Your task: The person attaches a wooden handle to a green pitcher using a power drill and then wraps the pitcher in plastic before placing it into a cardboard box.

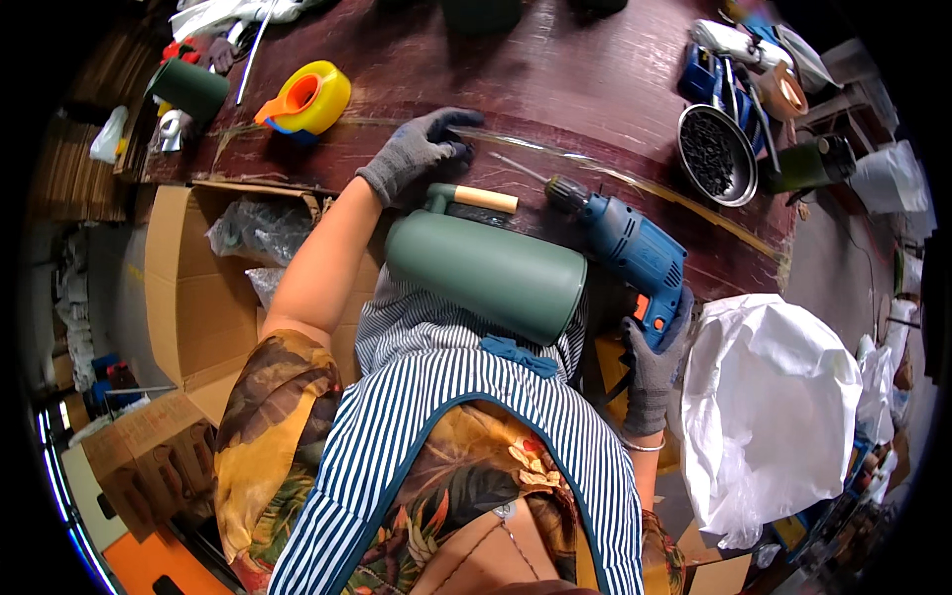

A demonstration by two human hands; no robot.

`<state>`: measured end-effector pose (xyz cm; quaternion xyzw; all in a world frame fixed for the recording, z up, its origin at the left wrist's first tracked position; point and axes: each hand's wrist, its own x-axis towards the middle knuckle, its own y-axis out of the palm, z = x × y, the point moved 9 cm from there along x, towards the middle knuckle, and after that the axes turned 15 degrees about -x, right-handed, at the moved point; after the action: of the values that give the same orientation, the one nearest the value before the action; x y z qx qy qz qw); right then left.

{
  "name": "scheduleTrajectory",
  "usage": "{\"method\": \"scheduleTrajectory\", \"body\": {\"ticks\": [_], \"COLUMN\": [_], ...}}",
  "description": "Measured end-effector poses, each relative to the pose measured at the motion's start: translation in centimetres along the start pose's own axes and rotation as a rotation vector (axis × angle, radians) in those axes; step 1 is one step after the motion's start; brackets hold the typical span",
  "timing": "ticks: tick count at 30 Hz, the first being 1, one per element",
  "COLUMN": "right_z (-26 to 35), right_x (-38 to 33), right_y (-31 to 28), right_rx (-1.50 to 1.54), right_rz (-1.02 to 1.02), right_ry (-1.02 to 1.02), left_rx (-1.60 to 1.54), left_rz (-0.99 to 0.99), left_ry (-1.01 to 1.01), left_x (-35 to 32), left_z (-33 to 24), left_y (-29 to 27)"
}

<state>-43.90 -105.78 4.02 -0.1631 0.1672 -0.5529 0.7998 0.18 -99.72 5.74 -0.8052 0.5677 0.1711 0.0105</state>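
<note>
My right hand [656, 367], in a grey glove, grips a blue power drill [635, 243] by its handle. The drill's long thin bit [518, 167] points up and left over the table edge. Across my lap lies a dark green cylindrical vessel [486, 273] on its side, with a light wooden handle [483, 198] on its upper left. Just above that handle is my gloved left hand [421, 149], its index finger stretched out and a gap below it. I see nothing held there, though the fingertips are partly in shadow.
A metal bowl [684, 129] of small black pieces sits on the dark red table [585, 79], beside tools. Tape rolls [322, 99] and a green cylinder [188, 89] stand left. An open cardboard box [174, 288] is left of me, a white sack [764, 397] right.
</note>
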Motion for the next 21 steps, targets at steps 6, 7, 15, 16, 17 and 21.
{"method": "scheduleTrajectory", "body": {"ticks": [6,7,15,16,17,21], "right_z": [1.4,1.7,2.6,2.7,2.8,0.6], "right_x": [0.1,0.0,-0.2,-0.2,-0.2,-0.2], "right_y": [-0.1,0.0,0.1,0.1,0.1,0.4], "right_rx": [-0.143,-0.112,-0.169,-0.183,-0.197,0.013], "right_rz": [0.0,0.009,-0.012,-0.012,-0.014,0.154], "right_ry": [0.017,0.023,-0.024,-0.025,-0.026,0.164], "left_rx": [0.093,0.068,0.442,0.683,0.924,0.86], "left_rz": [-0.014,-0.004,0.018,0.023,0.028,0.102], "left_ry": [-0.149,-0.158,0.141,0.305,0.471,0.308], "left_x": [-0.3,0.0,0.8,0.6,0.2,1.8], "left_z": [1.8,1.9,-0.1,-1.1,-2.0,-1.0], "left_y": [1.2,1.3,2.1,2.8,3.6,2.8]}}
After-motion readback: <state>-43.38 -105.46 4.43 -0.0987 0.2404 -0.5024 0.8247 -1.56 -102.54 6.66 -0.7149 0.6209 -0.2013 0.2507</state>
